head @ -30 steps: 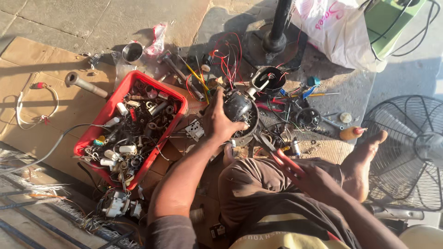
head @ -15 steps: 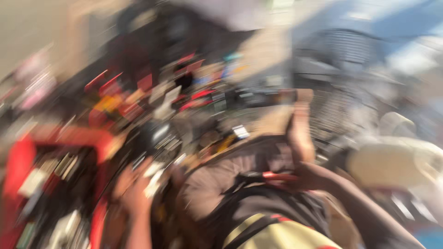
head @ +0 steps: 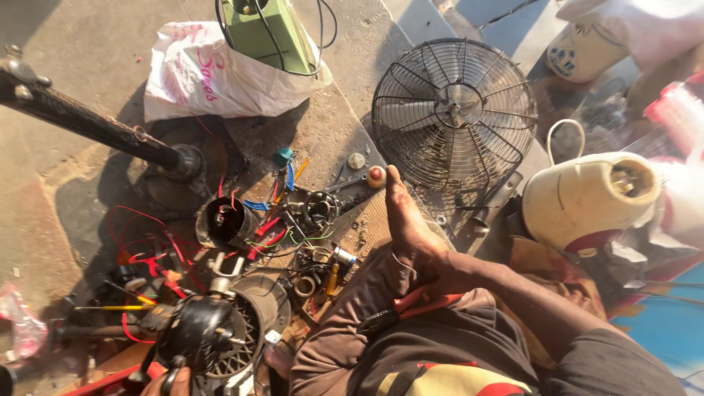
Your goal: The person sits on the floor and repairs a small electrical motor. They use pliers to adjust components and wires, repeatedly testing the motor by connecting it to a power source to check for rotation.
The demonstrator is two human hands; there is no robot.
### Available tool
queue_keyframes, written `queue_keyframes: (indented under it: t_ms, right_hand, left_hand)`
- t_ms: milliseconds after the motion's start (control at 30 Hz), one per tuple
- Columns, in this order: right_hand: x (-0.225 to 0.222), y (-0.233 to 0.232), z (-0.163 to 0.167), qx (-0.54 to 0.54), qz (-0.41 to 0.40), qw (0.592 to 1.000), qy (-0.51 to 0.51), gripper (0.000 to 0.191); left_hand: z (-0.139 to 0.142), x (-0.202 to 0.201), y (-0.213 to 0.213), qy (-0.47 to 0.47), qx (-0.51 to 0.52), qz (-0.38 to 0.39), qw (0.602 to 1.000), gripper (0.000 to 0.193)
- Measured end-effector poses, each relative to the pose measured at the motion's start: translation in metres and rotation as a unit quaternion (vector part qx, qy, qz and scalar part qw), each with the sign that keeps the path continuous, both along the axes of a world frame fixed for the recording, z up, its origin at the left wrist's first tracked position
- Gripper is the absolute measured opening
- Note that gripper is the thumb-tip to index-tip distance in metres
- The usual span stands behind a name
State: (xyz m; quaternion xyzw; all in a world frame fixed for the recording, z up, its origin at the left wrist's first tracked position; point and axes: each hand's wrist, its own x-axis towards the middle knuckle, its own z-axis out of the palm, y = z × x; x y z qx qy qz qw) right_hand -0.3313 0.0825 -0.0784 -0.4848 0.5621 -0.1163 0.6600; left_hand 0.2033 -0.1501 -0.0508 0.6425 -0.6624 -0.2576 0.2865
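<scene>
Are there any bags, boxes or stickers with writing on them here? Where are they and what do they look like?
White crumpled plastic bag with pink lettering: top left on the concrete floor, under a green box.
Green rectangular box wrapped in black cable: top centre, resting on that bag.
No screens or signs show.

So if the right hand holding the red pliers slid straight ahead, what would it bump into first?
Probably the foot lying just ahead of the right hand; beyond it stands the wire fan guard. Depth is hard to judge here.

Single head view, looking steeply down, close over lap and cluttered ground
</scene>
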Motion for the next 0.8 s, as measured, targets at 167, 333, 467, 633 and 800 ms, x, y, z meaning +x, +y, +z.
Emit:
queue_keyframes:
  t_ms: [167, 333, 467, 633, 800]
  right_hand:
    - [-0.004, -0.011, 0.017, -0.052, 0.059, 0.996, -0.03, 0.056]
    - [-0.027, -0.042, 0.094, -0.224, 0.18, 0.95, 0.125, 0.086]
    - [-0.007, -0.092, 0.124, -0.42, 0.062, 0.89, 0.168, 0.11]
    - [0.125, -0.139, 0.083, -0.316, -0.031, 0.942, -0.112, 0.105]
    - [0.243, -0.144, 0.059, 0.389, -0.249, 0.747, -0.478, 0.058]
  left_hand:
    - [0.041, -0.04, -0.035, -0.081, -0.042, -0.064, 0.994, 0.022]
    - [0.127, -0.106, -0.002, -0.014, -0.137, -0.094, 0.986, 0.025]
    - [0.193, -0.138, 0.034, 0.006, -0.115, -0.128, 0.985, 0.021]
    - [0.243, -0.151, 0.058, -0.037, -0.184, -0.168, 0.968, 0.019]
    - [0.239, -0.159, 0.04, -0.07, -0.031, -0.083, 0.994, 0.025]
